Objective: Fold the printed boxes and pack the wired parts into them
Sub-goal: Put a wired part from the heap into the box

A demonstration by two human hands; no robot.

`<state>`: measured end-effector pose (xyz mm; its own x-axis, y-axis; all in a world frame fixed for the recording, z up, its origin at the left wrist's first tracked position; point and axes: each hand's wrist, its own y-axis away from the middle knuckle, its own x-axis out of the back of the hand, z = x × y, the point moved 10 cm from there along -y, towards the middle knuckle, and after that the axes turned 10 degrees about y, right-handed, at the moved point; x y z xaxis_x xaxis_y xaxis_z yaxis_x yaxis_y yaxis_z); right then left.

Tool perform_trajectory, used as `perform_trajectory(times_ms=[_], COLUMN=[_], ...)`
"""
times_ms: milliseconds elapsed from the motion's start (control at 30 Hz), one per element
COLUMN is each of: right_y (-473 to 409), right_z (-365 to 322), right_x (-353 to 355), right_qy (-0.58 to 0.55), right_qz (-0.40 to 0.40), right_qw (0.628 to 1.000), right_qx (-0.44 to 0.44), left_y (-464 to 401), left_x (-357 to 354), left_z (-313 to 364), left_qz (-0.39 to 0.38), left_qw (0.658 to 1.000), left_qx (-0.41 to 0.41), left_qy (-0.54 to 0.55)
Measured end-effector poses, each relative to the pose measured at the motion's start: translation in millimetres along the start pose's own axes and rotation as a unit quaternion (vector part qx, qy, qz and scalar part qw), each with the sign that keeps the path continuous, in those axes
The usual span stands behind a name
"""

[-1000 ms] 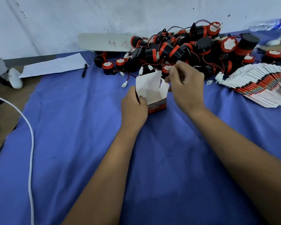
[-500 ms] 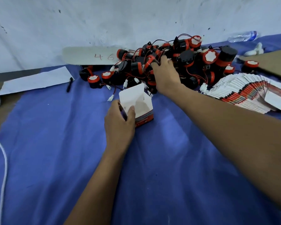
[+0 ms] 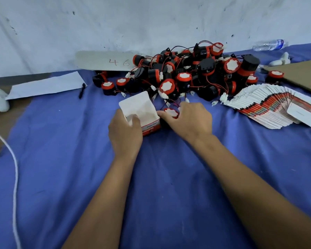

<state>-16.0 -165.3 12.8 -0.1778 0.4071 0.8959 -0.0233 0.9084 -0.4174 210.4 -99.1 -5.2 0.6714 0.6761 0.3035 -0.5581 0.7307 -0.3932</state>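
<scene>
Part beside the open box

Right hand grips a red-capped part just right of the box; left hand holds the box mouth up.

Open box upright on blue cloth, one part beside it.
We see box white inside, red printed band low, flap up; part black with red-white cap, touching box's right side; parts pile behind; flat boxes fanned at right.
</scene>
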Motion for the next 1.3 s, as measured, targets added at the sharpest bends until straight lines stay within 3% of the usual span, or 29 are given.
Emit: perform_trajectory(times_ms=[100, 200, 267, 333, 433, 667, 733, 833, 967, 1167, 1300], right_y=[10, 17, 27, 34, 31, 26, 23, 11, 11, 36, 48], right_z=[6, -4, -23, -35, -32, -17, -12, 21, 52, 7, -39], right_x=[18, 50, 43, 16, -9, -5, -1, 8, 36, 87, 84], right_qy=[-0.059, -0.153, -0.178, -0.164, -0.155, -0.205, -0.193, -0.169, -0.260, -0.284, -0.318], right_qz=[0.023, 0.126, 0.083, -0.020, -0.091, -0.096, -0.062, 0.001, 0.116, 0.255, 0.183], right_qw=[0.998, 0.972, 0.952, 0.946, 0.951, 0.955, 0.966, 0.985, 0.955, 0.920, 0.910], right_qx=[0.000, 0.127, 0.236, 0.280, 0.253, 0.194, 0.160, 0.020, -0.083, 0.084, 0.196], left_y=[-1, -1, -1, -2, -2, -4, -4, -4, 0, 8, 12], left_x=[7, 10, 10, 10, 10, 10, 10, 8, -1, -18, -23], left_z=[1, 1, 2, 1, -1, -4, -4, -5, -1, 14, 18], left_qz=[0.006, 0.000, -0.001, -0.003, -0.002, -0.005, -0.010, -0.027, -0.064, -0.139, -0.165], left_qw=[1.000, 1.000, 1.000, 1.000, 1.000, 1.000, 1.000, 0.999, 0.997, 0.987, 0.982], left_qx=[0.005, 0.007, 0.008, 0.012, 0.016, 0.024, 0.024, 0.028, 0.024, 0.005, -0.011], left_qy=[-0.003, 0.006, 0.006, 0.003, 0.003, 0.001, -0.002, 0.000, 0.031, 0.083, 0.093])
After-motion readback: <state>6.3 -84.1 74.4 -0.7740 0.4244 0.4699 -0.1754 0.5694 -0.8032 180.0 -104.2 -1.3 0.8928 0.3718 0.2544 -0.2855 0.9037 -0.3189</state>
